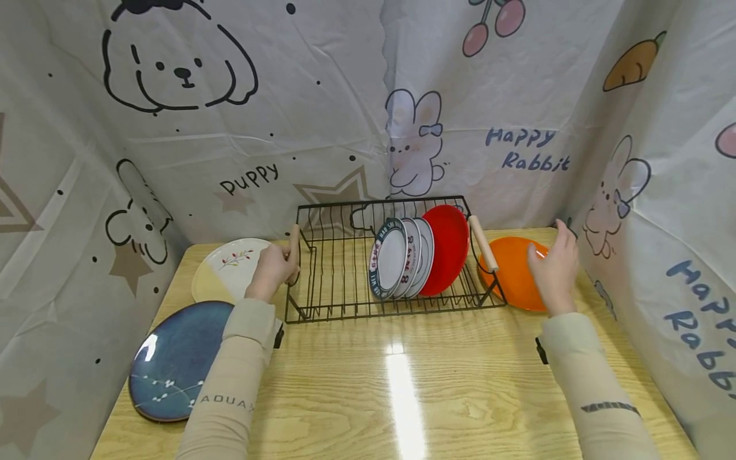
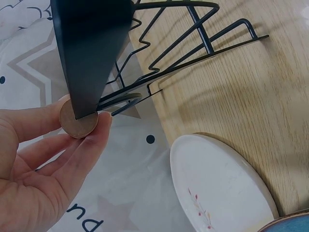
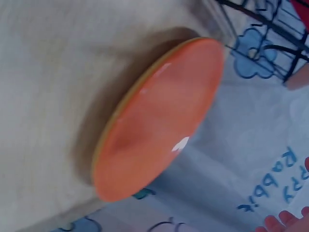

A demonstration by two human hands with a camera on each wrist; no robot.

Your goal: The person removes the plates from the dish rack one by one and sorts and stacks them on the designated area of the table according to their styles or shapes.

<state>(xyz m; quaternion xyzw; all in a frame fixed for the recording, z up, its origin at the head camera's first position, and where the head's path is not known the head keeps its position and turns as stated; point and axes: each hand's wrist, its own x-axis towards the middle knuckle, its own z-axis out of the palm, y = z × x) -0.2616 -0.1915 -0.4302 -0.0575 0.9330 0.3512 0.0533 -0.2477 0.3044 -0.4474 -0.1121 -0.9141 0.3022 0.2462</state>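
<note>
My left hand [image 1: 269,271] grips the left wooden handle [image 1: 294,239] of a black wire dish rack [image 1: 339,314]. In the left wrist view, the thumb and fingers close around the round end of that handle [image 2: 78,124]. Over the right side of the orange plate [image 1: 508,271] my right hand [image 1: 556,271] is raised, thumb apart from the fingers and holding nothing. Only its fingertips show at the corner of the right wrist view, with the orange plate [image 3: 161,121] lying on the table. Several small white plates with patterned rims [image 1: 391,259] and a red plate [image 1: 448,249] stand upright in the rack.
Left of the rack lies a white and yellow plate [image 1: 215,275] with a red sprig. A large blue plate [image 1: 172,358] is nearer the front, partly behind my left sleeve. Printed curtains [image 1: 322,96] enclose the wooden table [image 1: 460,383] at the back and sides.
</note>
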